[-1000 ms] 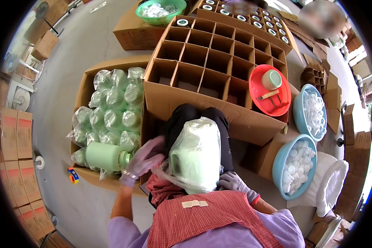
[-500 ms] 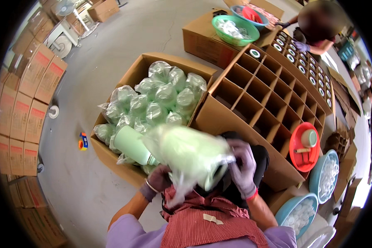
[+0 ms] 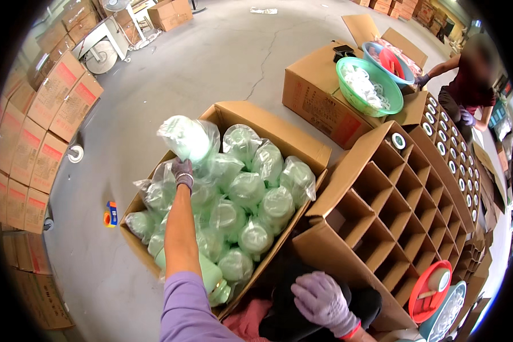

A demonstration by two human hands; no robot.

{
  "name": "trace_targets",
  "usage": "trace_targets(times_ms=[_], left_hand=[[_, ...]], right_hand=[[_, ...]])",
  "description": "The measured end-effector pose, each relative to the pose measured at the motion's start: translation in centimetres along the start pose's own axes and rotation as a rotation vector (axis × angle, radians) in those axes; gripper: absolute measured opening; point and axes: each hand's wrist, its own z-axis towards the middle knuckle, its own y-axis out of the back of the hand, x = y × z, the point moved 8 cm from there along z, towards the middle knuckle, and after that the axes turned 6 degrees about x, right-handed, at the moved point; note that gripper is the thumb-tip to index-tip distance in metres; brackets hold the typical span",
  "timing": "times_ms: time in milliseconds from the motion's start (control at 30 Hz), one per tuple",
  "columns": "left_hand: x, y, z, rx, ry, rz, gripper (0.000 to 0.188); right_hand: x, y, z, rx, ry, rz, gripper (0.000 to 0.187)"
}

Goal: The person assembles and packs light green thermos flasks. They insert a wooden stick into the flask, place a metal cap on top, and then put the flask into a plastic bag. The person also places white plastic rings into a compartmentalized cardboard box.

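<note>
Bagged green stack now out over open carton, pinched in left hand; right hand slack, empty. Thin plastic could slip.

Bagged cups fill the open box; the divided carton stands right; stacked cartons far left.

Packed carton (divider cells open)
</note>
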Motion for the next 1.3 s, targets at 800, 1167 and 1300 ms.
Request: trace_targets(times_ms=[800,1167,1300], left_hand=[[-10.5,15.5,-21.0,0.881,-0.012,0.959,0.066],[-10.1,18.9,-31.7,0.317,-0.327,-0.063,0.031],[-19.0,7.2,-40.6,0.689,-0.585,0.204,0.018]], right_hand=[[-0.4,-1.9,-0.6,-0.019,-0.143,-0.084,0.022],[5.6,-1.4,-5.3,-0.247,-0.003,0.261,0.077],[11.3,5.1,-8.6,-0.452,0.179,0.263,0.103]])
